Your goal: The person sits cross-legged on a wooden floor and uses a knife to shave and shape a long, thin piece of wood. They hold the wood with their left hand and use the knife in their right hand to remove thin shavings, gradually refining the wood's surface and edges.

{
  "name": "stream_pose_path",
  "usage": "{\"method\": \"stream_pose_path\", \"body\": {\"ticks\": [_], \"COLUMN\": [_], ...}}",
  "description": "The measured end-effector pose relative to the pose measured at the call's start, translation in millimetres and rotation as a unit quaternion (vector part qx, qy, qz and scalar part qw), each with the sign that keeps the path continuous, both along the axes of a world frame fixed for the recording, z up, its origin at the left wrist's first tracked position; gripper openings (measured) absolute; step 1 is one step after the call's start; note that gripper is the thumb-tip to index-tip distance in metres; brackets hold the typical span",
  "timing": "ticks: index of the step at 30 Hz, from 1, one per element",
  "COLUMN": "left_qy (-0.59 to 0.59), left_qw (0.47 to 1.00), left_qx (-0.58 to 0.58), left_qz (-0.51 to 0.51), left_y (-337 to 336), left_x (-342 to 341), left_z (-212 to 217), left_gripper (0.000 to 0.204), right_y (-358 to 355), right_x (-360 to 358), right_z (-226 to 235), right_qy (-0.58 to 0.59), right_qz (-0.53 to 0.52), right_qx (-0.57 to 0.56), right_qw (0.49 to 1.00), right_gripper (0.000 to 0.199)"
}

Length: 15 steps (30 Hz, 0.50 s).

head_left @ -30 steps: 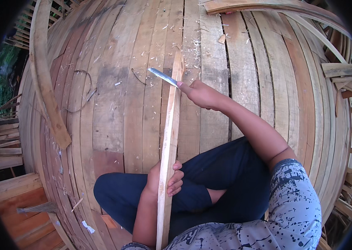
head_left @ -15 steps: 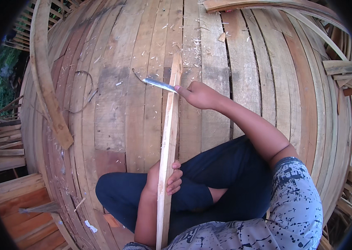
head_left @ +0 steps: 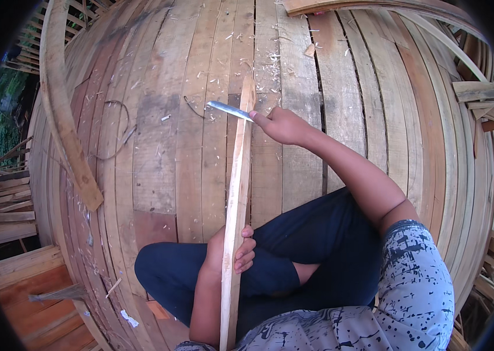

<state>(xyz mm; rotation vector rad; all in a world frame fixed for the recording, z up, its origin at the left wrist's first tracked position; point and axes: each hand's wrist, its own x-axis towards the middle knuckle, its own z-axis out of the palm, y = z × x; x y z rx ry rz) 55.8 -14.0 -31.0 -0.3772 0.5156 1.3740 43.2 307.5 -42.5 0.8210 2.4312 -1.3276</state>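
A long squared wooden stick [head_left: 235,193] runs from my lap out to the plank floor in front of me. My left hand [head_left: 242,250] is wrapped round its lower part, fingers closed on the right side. Farther up, my right hand [head_left: 282,125] grips a knife whose handle is hidden in the fist. The shiny knife blade [head_left: 228,110] lies across the far part of the stick and points left, its tip beyond the stick's left side. Whether its edge bites into the wood I cannot tell.
Wood shavings [head_left: 270,64] are scattered over the plank floor [head_left: 299,187]. A curved board [head_left: 68,128] lies at the left, and a thin bent wire-like strip [head_left: 127,123] beside it. Stacked boards [head_left: 478,92] stand at the right, more planks [head_left: 4,196] at the left. My crossed legs [head_left: 311,245] are close below.
My right hand and the knife have shifted slightly away from me along the stick and a little to the right. My left hand and the stick stay nearly in place.
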Motion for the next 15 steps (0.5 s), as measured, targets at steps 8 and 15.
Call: {"method": "stream_pose_path", "body": {"ticks": [8,15], "left_qy": [-0.008,0.045], "left_qw": [1.000,0.995], "left_qx": [-0.015,-0.082], "left_qz": [-0.006,-0.026], "left_y": [1,6], "left_x": [2,5], "left_z": [4,7], "left_gripper": [0.035,0.038], "right_y": [12,9], "right_x": [-6,-5], "right_z": [2,-14], "right_qy": [-0.037,-0.006], "right_qz": [-0.028,-0.004], "right_qx": [-0.023,0.024], "right_qw": [0.999,1.000], "right_gripper": [0.085,0.082]}}
